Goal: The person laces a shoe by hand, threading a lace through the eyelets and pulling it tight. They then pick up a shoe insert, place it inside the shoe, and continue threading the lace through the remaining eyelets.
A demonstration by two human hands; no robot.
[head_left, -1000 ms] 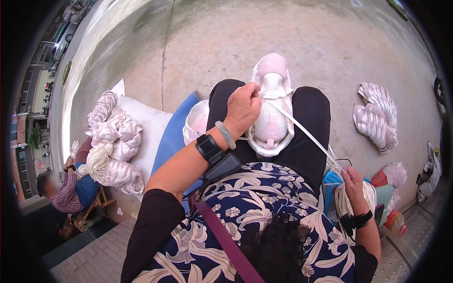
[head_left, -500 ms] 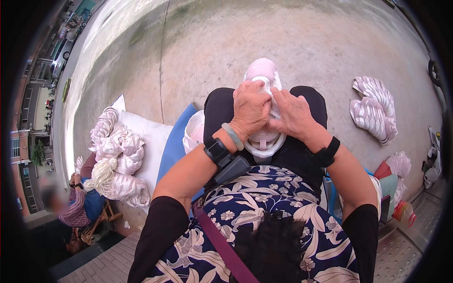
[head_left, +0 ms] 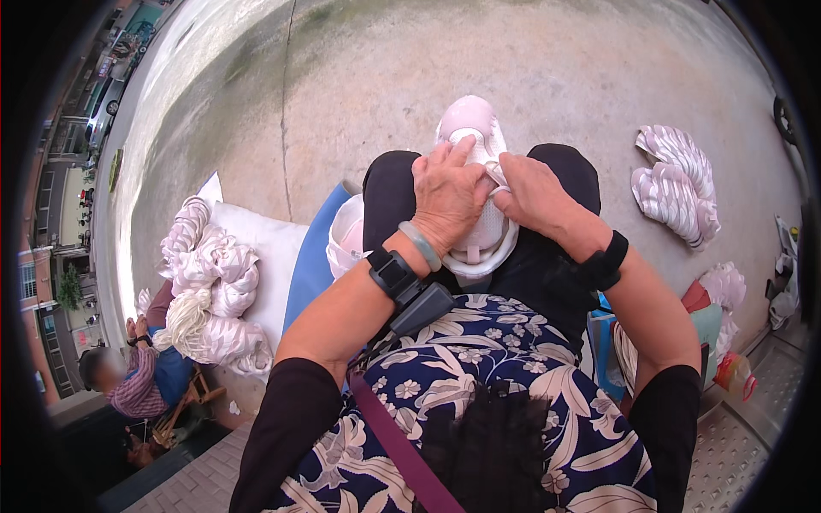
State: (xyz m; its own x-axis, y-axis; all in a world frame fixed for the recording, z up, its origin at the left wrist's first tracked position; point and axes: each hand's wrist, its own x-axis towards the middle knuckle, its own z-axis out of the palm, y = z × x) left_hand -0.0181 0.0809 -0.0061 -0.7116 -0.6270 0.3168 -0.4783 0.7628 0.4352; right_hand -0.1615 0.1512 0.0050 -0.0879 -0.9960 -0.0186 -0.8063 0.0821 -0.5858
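Observation:
A pink and white shoe (head_left: 469, 114) lies between my knees, its toe pointing away from me. My left hand (head_left: 451, 190) grips it from the left, fingers over the tongue and thumb pressed near the lace holes. From the other side, my right hand (head_left: 540, 198) pinches a white shoelace (head_left: 496, 173) close to my left thumb. The fingertips partly hide the lace and the middle of the shoe. Beside my left knee stands another pink and white shoe (head_left: 348, 235), partly covered by my forearm.
Bundles of pink and white shoe uppers (head_left: 224, 282) and a hank of cream laces (head_left: 186, 323) lie on a white sheet (head_left: 265, 244) at left. More uppers (head_left: 676, 192) rest on the concrete at right. A person (head_left: 141, 376) sits at far left.
My right hand has shifted slightly right and turned into a pinch, pulling the lace up. My left fingers have moved a little left on the shoe.

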